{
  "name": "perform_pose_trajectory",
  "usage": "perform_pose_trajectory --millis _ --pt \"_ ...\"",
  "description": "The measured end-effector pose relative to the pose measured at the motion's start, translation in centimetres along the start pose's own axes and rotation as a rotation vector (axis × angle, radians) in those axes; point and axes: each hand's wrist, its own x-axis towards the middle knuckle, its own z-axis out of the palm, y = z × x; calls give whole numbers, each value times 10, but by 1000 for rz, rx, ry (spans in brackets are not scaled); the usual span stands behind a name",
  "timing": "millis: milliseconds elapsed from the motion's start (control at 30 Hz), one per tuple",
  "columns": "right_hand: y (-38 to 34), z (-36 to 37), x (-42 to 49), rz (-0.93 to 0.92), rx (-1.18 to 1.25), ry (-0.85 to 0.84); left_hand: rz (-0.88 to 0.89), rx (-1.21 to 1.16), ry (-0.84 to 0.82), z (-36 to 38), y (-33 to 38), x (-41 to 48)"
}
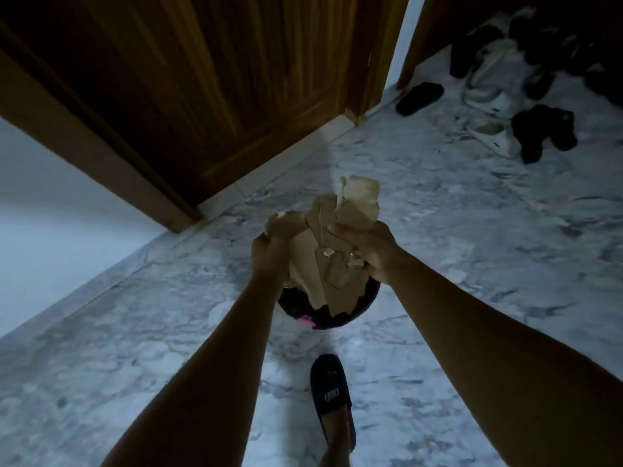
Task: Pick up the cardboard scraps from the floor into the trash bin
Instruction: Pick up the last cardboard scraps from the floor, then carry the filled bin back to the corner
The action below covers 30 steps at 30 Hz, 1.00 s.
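Left hand point(269, 254), right hand point(369, 249) clamped on one cardboard wad point(325, 267) above one trash bin point(340, 323)

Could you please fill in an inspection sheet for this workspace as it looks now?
Surface: marbled floor, no loose scraps seen on it.
Job's things: bundle of cardboard scraps held over the dark bin, which stands on the floor.
Clutter: pile of shoes at the far right; a lone black slipper beside them.
Grippers: left hand and right hand both grip the scraps.
Cables: nothing seen.
Surroundings: wooden door, white wall, the person's slippered foot.
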Motion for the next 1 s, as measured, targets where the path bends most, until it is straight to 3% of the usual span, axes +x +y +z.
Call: perform_pose_trajectory --millis 133,267,400,500,633,767,867,933,1000 --pt "29 -7 93 -14 -26 39 -50 41 -6 31 -32 82" --pt "75 -17 146 -47 -166 112 -64 233 -21 49 -80 134" --pt "109 -24 170 -103 -588 204 -126 576 -221 53 -114 167" --pt "119 -32 172 -51 -863 113 -138 674 -291 51 -122 176" --pt "121 -37 169 -64 -946 174 -115 694 -219 59 -117 169" --pt "118 -39 174 -52 -888 99 -62 733 -89 66 -112 160" --pt "128 -43 178 -171 -1101 295 5 867 89 57 -120 163" --pt "140 -50 182 -82 -1070 416 -68 901 196 46 -133 168" --pt "154 -61 187 107 -947 362 -209 901 174 38 -149 171"
